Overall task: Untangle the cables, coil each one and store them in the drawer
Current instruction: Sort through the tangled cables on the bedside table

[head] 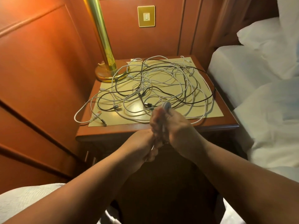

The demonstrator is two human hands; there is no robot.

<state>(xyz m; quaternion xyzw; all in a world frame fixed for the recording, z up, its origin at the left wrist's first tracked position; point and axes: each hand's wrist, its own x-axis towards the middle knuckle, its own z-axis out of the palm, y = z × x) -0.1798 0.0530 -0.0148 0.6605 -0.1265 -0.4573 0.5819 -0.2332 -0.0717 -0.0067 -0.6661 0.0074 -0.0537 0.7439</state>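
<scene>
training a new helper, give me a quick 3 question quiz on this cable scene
1. True or false: the cable tangle lies on the nightstand.
2. The lamp base stands at which corner: (a) back left, (b) front right, (c) back right?
3. What do the left hand and right hand hold between them?

Key: 1 true. 2 a. 3 a white cable, in a shared grip at the front edge.

A hotel-style bedroom: a wooden nightstand [161, 128] stands against red-brown panelled walls [40, 62], beside a bed [258, 75] made up with white sheets and pillows [265, 31]. A brass lamp stem [103, 46] rises from the nightstand, below a brass-plated wall switch [146, 16].
</scene>
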